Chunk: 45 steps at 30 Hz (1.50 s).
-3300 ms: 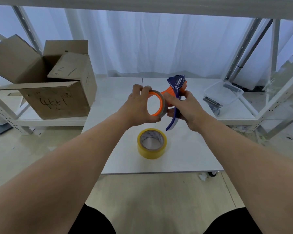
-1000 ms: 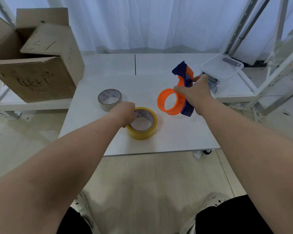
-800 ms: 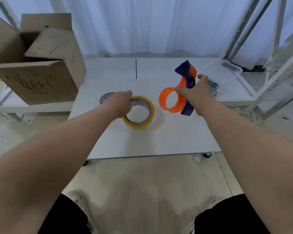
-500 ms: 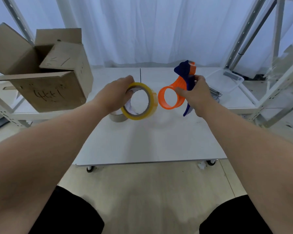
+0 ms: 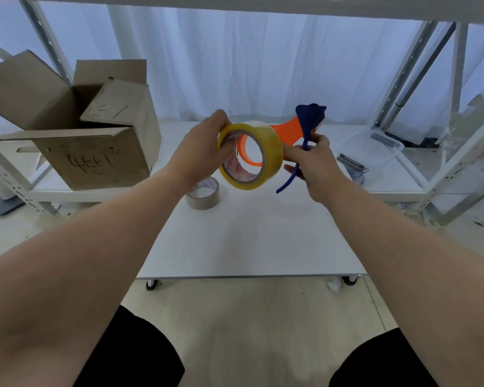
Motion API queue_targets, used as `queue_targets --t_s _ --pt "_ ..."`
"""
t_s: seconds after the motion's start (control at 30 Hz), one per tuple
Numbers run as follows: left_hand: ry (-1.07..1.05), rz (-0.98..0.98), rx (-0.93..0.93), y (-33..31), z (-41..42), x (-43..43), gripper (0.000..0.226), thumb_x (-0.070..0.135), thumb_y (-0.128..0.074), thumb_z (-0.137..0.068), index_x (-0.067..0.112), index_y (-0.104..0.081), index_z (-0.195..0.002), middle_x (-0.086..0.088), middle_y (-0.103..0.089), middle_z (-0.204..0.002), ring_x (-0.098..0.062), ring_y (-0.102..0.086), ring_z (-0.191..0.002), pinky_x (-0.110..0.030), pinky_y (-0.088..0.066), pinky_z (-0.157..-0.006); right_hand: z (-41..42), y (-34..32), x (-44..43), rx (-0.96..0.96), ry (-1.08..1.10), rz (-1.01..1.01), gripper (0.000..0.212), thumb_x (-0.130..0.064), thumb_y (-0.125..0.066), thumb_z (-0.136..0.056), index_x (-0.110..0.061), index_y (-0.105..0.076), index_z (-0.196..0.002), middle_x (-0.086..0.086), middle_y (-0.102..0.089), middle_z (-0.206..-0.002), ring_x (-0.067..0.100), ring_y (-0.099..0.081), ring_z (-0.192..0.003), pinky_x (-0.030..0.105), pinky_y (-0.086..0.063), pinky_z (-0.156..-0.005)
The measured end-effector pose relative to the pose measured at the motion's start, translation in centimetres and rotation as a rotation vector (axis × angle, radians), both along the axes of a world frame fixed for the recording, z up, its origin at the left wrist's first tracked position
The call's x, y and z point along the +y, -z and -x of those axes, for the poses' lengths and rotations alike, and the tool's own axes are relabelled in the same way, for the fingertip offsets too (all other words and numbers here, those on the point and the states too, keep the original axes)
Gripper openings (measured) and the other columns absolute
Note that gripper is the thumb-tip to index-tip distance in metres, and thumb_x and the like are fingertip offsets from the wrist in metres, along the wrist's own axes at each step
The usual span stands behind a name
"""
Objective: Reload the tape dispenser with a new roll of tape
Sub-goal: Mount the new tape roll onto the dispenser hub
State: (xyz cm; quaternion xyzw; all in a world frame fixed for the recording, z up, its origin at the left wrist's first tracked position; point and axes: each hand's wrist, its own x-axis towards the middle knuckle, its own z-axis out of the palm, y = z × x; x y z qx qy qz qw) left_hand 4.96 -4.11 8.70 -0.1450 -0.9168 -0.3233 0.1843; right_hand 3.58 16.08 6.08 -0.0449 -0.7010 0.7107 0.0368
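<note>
A white table (image 5: 249,247) fills the middle of the frame, with white curtains (image 5: 263,65) hanging behind it. In the upper left sits an open cardboard box (image 5: 95,152) with black marks drawn on its front, on a low white shelf (image 5: 67,192). On the right side a clear plastic tray (image 5: 375,148) lies on another low shelf, between slanted metal rack posts (image 5: 403,71).

Two bare arms reach in from the bottom corners and meet above the middle of the table. The left hand (image 5: 201,149) is closed on the rim of a yellow tape roll (image 5: 273,152), thumb side at the top edge. The roll is up in the air, tilted, and its hole faces the camera. The right hand (image 5: 310,160) is wrapped around the blue handle of the tape dispenser (image 5: 309,120), and its thumb touches the right side of the roll. The dispenser's orange wheel (image 5: 245,152) shows through the roll's hole, right behind it.

Below the roll, a small empty cardboard tape core (image 5: 203,195) lies flat on the table.
</note>
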Motion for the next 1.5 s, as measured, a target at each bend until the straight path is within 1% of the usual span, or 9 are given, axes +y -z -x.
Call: queue_targets --t_s 0.13,0.3,0.43,0.67,0.8,1.1,1.2,1.3,1.5 --pt "-0.045 0.023 -0.001 0.0 0.0 -0.2 0.013 0.024 -0.052 -0.092 0.016 -0.041 -0.092 -0.005 -0.056 -0.085 -0.02 -0.051 -0.069 -0.017 -0.037 -0.055 -0.3 -0.5 -0.2 0.024 -0.022 -0.008 0.051 -0.035 -0.065 -0.086 -0.021 -0.033 -0.124 -0.005 -0.055 -0.109 0.022 -0.065 -0.098 0.033 -0.056 -0.085" --pt "-0.065 0.037 0.027 -0.4 -0.1 0.1 0.014 0.023 -0.051 -0.093 0.016 -0.039 -0.092 -0.003 -0.053 -0.085 -0.019 -0.048 -0.069 -0.015 -0.032 -0.053 -0.5 -0.6 0.0 0.028 -0.072 -0.051 0.051 -0.038 -0.062 -0.087 -0.022 -0.031 -0.124 0.004 -0.055 -0.123 0.019 -0.066 -0.094 0.032 -0.056 -0.083" --pt "-0.065 0.067 0.08 -1.0 -0.2 0.7 0.014 0.024 -0.05 -0.093 0.011 -0.046 -0.096 -0.005 -0.054 -0.09 -0.021 -0.047 -0.072 -0.016 -0.032 -0.053 -0.7 -0.7 -0.2 0.045 -0.096 -0.046 0.047 -0.039 -0.06 -0.088 -0.026 -0.03 -0.122 0.001 -0.058 -0.116 0.014 -0.067 -0.088 0.03 -0.057 -0.082" --pt "-0.135 0.25 0.095 -1.8 0.7 1.0 0.022 0.026 -0.048 -0.095 0.007 -0.047 -0.106 -0.006 -0.05 -0.088 -0.022 -0.049 -0.074 -0.025 -0.031 -0.059 -0.6 -0.6 -0.5 0.048 -0.102 -0.084 0.046 -0.039 -0.059 -0.089 -0.026 -0.029 -0.122 0.008 -0.058 -0.126 0.022 -0.067 -0.093 0.029 -0.056 -0.081" --pt "-0.127 0.277 -0.009 -1.8 0.6 0.9 0.029 0.032 -0.048 -0.096 0.006 -0.048 -0.107 -0.006 -0.055 -0.084 -0.021 -0.052 -0.067 -0.019 -0.031 -0.05 -0.7 -0.4 -0.7 0.031 -0.103 -0.07 0.056 -0.037 -0.062 -0.087 -0.02 -0.031 -0.13 0.007 -0.058 -0.121 0.028 -0.066 -0.101 0.031 -0.057 -0.081" --pt "-0.056 -0.064 -0.273 -0.9 0.3 1.3 0.028 0.04 -0.05 -0.093 0.014 -0.047 -0.104 -0.003 -0.057 -0.099 -0.021 -0.064 -0.076 -0.026 -0.053 -0.065 -0.5 -0.4 -0.3 -0.008 -0.109 -0.062 0.07 -0.018 -0.075 -0.078 -0.019 -0.031 -0.133 0.011 -0.059 -0.123 0.027 -0.063 -0.105 0.035 -0.055 -0.089" --pt "0.029 -0.259 -0.461 -0.7 0.0 1.3 0.043 0.051 -0.036 -0.095 0.013 -0.048 -0.113 -0.004 -0.062 -0.103 -0.022 -0.065 -0.09 -0.03 -0.052 -0.078 -0.5 -0.6 0.1 0.004 -0.123 -0.049 0.067 -0.014 -0.074 -0.08 -0.021 -0.032 -0.131 0.012 -0.06 -0.119 0.027 -0.062 -0.1 0.034 -0.055 -0.087" --pt "0.036 -0.464 -0.705 -0.9 -0.2 1.5 0.062 0.064 -0.017 -0.091 0.015 -0.056 -0.094 -0.003 -0.066 -0.098 -0.017 -0.062 -0.093 -0.034 -0.045 -0.093 -0.6 -0.8 0.4 0.006 -0.255 0.018 0.068 -0.006 -0.07 -0.081 -0.018 -0.032 -0.137 0.007 -0.063 -0.098 0.027 -0.063 -0.092 0.039 -0.053 -0.091" --pt "0.041 -0.686 -0.827 -1.5 0.1 1.1 0.041 0.054 -0.049 -0.088 0.014 -0.06 -0.087 0.001 -0.066 -0.061 -0.015 -0.062 -0.061 -0.029 -0.054 -0.066 -0.9 -1.1 -0.1 0.033 -0.437 0.069 0.065 -0.003 -0.065 -0.082 -0.026 -0.036 -0.135 0.005 -0.062 -0.105 0.021 -0.064 -0.095 0.034 -0.053 -0.091"
